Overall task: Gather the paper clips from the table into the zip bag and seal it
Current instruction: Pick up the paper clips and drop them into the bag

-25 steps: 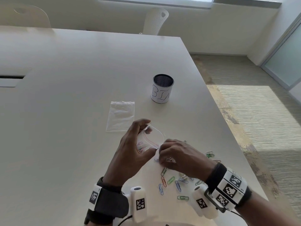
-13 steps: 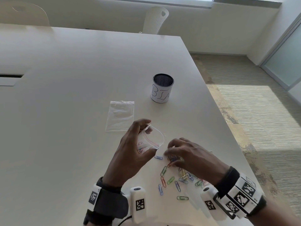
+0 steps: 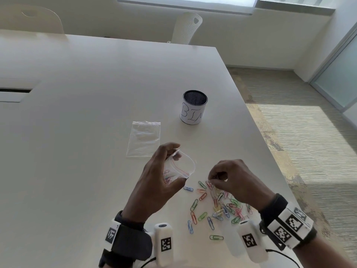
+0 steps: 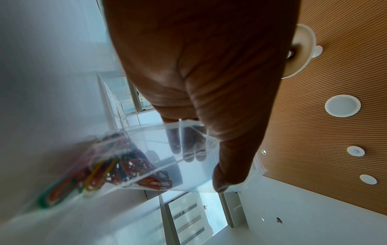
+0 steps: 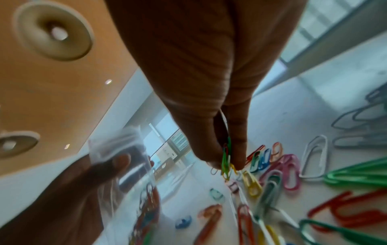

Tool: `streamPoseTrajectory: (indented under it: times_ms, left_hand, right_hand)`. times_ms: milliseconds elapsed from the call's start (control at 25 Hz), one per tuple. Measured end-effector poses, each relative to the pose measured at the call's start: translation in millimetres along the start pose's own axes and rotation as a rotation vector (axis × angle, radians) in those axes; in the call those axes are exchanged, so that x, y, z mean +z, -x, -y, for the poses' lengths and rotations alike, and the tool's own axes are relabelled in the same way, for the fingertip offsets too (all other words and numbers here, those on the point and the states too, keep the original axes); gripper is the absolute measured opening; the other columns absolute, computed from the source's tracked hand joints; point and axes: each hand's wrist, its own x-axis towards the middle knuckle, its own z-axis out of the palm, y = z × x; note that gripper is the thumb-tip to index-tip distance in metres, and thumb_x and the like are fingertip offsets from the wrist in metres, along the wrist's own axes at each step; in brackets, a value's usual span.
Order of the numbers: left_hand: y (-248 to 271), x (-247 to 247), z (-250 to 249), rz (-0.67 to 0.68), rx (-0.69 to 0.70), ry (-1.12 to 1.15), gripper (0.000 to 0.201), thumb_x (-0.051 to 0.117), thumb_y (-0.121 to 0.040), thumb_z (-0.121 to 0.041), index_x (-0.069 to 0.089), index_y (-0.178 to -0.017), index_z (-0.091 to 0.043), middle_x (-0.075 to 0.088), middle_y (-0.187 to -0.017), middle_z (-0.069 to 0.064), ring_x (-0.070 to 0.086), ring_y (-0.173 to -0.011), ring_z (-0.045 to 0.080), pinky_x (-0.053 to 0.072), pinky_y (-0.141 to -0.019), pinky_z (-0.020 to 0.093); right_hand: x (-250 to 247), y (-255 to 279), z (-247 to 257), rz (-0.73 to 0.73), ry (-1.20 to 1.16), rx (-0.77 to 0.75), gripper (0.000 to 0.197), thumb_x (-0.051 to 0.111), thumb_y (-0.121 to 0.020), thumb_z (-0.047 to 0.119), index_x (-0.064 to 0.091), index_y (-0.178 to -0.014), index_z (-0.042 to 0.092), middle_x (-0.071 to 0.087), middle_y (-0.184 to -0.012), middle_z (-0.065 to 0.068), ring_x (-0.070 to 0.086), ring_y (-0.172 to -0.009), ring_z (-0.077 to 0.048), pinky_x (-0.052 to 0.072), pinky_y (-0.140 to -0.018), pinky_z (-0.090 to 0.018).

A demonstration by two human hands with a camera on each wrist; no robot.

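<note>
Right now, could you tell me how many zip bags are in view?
2. One zip bag, open and already holding some paper clips, is held up in the left hand. The spare zip bag lies flat on the table just beyond it.

An office meeting room. A large, pale, smooth-topped conference table [image 3: 81,117] fills most of the head view, with a rectangular cable hatch [image 3: 14,92] set into its surface. Two white moulded plastic chairs [image 3: 186,28] stand at its far edge. A black mesh pen cup wrapped in a white handwritten paper label [image 3: 194,107] sits on the table. The floor is grey-beige striped carpet [image 3: 301,144], lit by sun, beside a frosted glass partition [image 3: 340,82]. The wrist views show a wood-slat ceiling [image 4: 339,69] with round white recessed fittings [image 4: 342,105].
</note>
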Motion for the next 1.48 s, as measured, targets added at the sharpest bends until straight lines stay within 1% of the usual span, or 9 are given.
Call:
streamPoseTrajectory:
  times_ms: [160, 400, 600, 720, 880, 1040, 1160, 1280, 1480]
  left_hand:
    - [0, 0, 1, 0.003, 0.003, -0.013, 0.075, 0.087, -0.083, -0.019, 0.045, -0.143, -0.035, 0.061, -0.126, -0.022, 0.058, -0.128, -0.002, 0.051, -0.087, 0.008]
    - [-1, 1, 1, -0.004, 0.004, -0.022, 0.075, 0.087, -0.083, -0.017, 0.045, -0.143, -0.035, 0.062, -0.126, -0.019, 0.061, -0.125, 0.001, 0.050, -0.088, 0.009]
    - [-2, 0, -2, -0.003, -0.015, -0.013, 0.075, 0.087, -0.080, -0.018, 0.047, -0.140, -0.036, 0.065, -0.128, -0.016, 0.067, -0.116, 0.007, 0.055, -0.088, 0.017]
    - [-1, 0, -6, -0.013, -0.023, -0.008, 0.071, 0.084, -0.080, -0.017, 0.048, -0.137, -0.038, 0.066, -0.124, -0.018, 0.067, -0.110, 0.005, 0.050, -0.084, 0.011]
    - [-1, 0, -5, -0.025, -0.016, -0.014, 0.069, 0.084, -0.081, -0.016, 0.048, -0.135, -0.038, 0.067, -0.120, -0.017, 0.068, -0.106, 0.006, 0.052, -0.081, 0.013]
    - [0, 0, 0, -0.017, -0.020, -0.017, 0.071, 0.086, -0.084, -0.022, 0.044, -0.140, -0.039, 0.063, -0.124, -0.020, 0.065, -0.118, 0.006, 0.059, -0.087, 0.023]
    - [1, 0, 1, -0.013, -0.010, -0.010, 0.072, 0.085, -0.086, -0.021, 0.043, -0.142, -0.039, 0.061, -0.125, -0.024, 0.061, -0.128, 0.003, 0.061, -0.094, 0.030]
    - [0, 1, 1, -0.012, -0.007, -0.005, 0.072, 0.084, -0.087, -0.019, 0.044, -0.142, -0.038, 0.062, -0.125, -0.023, 0.061, -0.130, 0.005, 0.061, -0.095, 0.034]
    - [-1, 3, 1, -0.008, -0.014, -0.009, 0.071, 0.085, -0.087, -0.018, 0.045, -0.142, -0.037, 0.062, -0.124, -0.022, 0.061, -0.129, 0.004, 0.061, -0.095, 0.035]
  right_hand:
    - [-25, -1, 9, -0.023, -0.366, 0.115, 0.010, 0.084, -0.085, 0.011, 0.082, -0.094, 0.012, 0.082, -0.088, -0.002, 0.080, -0.084, -0.015, 0.066, -0.086, -0.033]
    - [-47, -4, 55, -0.127, -0.638, 0.040, 0.014, 0.083, -0.083, 0.007, 0.082, -0.097, 0.007, 0.083, -0.091, -0.007, 0.081, -0.089, -0.024, 0.065, -0.089, -0.033]
    - [-27, -21, 88, -0.198, -0.412, -0.122, 0.008, 0.086, -0.085, 0.010, 0.084, -0.091, 0.015, 0.081, -0.084, 0.002, 0.079, -0.079, -0.011, 0.066, -0.080, -0.032]
    - [-14, -28, 95, -0.201, -0.300, -0.187, 0.009, 0.084, -0.086, 0.010, 0.085, -0.093, 0.016, 0.079, -0.087, 0.003, 0.076, -0.079, -0.010, 0.063, -0.079, -0.033]
    - [-16, -24, 102, -0.175, -0.302, -0.222, 0.011, 0.081, -0.089, 0.008, 0.085, -0.097, 0.015, 0.083, -0.091, 0.006, 0.077, -0.083, 0.002, 0.063, -0.082, -0.022]
    - [-36, -18, 86, -0.281, -0.256, -0.188, 0.008, 0.080, -0.091, 0.012, 0.083, -0.096, 0.016, 0.080, -0.088, 0.011, 0.076, -0.084, 0.000, 0.059, -0.080, -0.011]
    - [-43, -14, 50, -0.208, -0.099, -0.068, 0.010, 0.078, -0.093, 0.021, 0.080, -0.103, 0.022, 0.077, -0.093, 0.013, 0.073, -0.086, 0.000, 0.060, -0.082, -0.016]
    - [-39, -3, 19, 0.023, 0.134, 0.100, 0.035, 0.076, -0.092, 0.038, 0.071, -0.124, 0.025, 0.071, -0.116, 0.009, 0.067, -0.095, -0.001, 0.061, -0.089, -0.027]
    - [-26, 21, 7, 0.313, 0.351, 0.229, 0.102, 0.085, -0.068, 0.065, 0.038, -0.152, 0.032, 0.043, -0.144, 0.012, 0.055, -0.122, -0.009, 0.050, -0.105, -0.025]
